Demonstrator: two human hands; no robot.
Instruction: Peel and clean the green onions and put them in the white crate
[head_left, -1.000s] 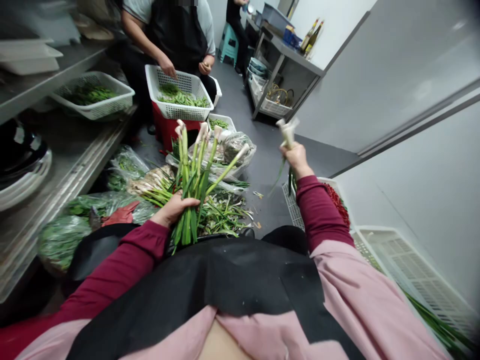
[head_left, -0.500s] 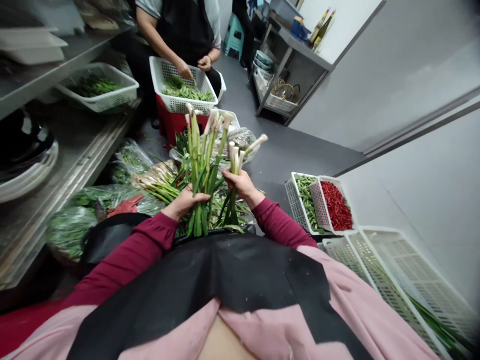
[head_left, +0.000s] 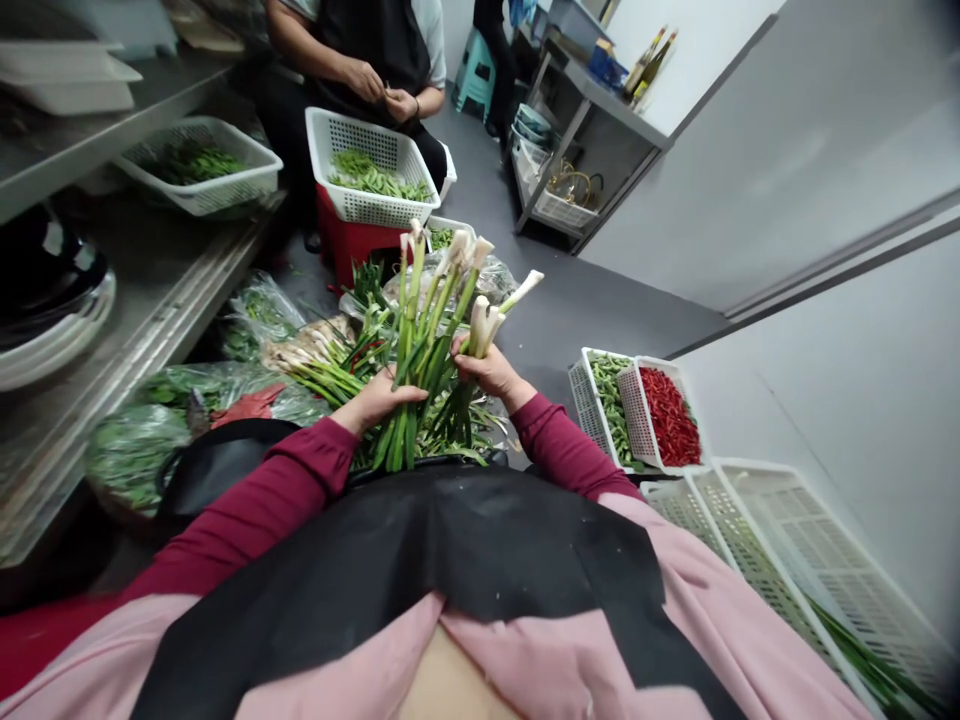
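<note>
My left hand [head_left: 381, 398] is closed round a bunch of green garlic stalks [head_left: 429, 330], white ends up and green leaves hanging down. Beside it, my right hand [head_left: 489, 370] grips a smaller bunch of the same stalks [head_left: 484, 325], with one stalk slanting out to the right. The two bunches are close together, and their leaves overlap. Below them lie loose green trimmings [head_left: 454, 435] in front of my black apron [head_left: 495, 530]. More stalks with pale roots [head_left: 322, 355] are piled to the left of my hands.
Across from me a co-worker's hands [head_left: 382, 92] meet above a white basket of green pods [head_left: 375, 205] on a red stool [head_left: 337, 230]. Baskets of green pods [head_left: 609, 400] and red chillies [head_left: 667, 415] stand right. A metal shelf [head_left: 187, 300] runs along the left; bagged greens [head_left: 142, 450] lie near it.
The stalks in my left hand have tilted right, nearer the right-hand bunch. My right hand's stalks are drawn closer together. The co-worker's hands have risen out of the basket.
</note>
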